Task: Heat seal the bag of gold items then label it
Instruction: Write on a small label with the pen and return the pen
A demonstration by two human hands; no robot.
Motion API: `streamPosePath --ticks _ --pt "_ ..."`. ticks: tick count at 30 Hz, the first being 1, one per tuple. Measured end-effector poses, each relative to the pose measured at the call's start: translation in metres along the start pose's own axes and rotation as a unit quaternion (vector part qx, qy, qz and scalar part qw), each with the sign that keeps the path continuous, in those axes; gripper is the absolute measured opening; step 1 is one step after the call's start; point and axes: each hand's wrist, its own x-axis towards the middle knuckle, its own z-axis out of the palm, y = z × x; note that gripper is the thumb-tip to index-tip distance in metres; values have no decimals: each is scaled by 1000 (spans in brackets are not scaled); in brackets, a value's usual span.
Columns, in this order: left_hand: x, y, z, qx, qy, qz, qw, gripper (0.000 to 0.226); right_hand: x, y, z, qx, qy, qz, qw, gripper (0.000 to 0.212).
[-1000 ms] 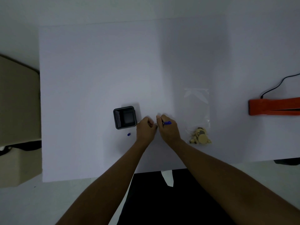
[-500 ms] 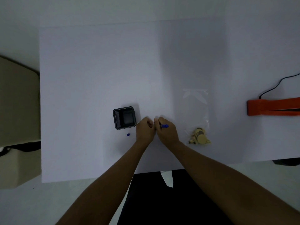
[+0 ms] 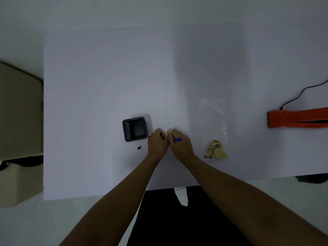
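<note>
Labelling step, I judge; my right hand (image 3: 182,145) grips the pen (image 3: 178,139); left hand (image 3: 157,142) curled, I cannot tell on what; next, reach the bag (image 3: 213,121).

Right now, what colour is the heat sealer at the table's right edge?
Orange-red; the heat sealer shows best in the head view.

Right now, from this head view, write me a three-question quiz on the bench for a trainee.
1. True or false: the right hand holds a blue pen.
2. Which lies closest to the black tray? A) blue cap B) orange heat sealer C) power cable
3. Fill in: the gold items sit at the end of the clear bag ____ the person (nearest or farthest from).
Key: 1 true; 2 A; 3 nearest.
</note>
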Motion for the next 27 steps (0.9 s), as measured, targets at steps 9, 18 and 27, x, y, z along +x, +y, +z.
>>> streamPosePath --ticks 9,18,27 --pt "0 -2 0 -5 2 10 1000 24 -2 6 0 13 -5 5 1000 34" --pt "0 1 0 2 5 1 1000 25 -2 6 2 22 -9 -1 1000 32" --pt "-2 3 0 7 8 -4 1000 21 -4 6 -1 47 -1 13 999 35"
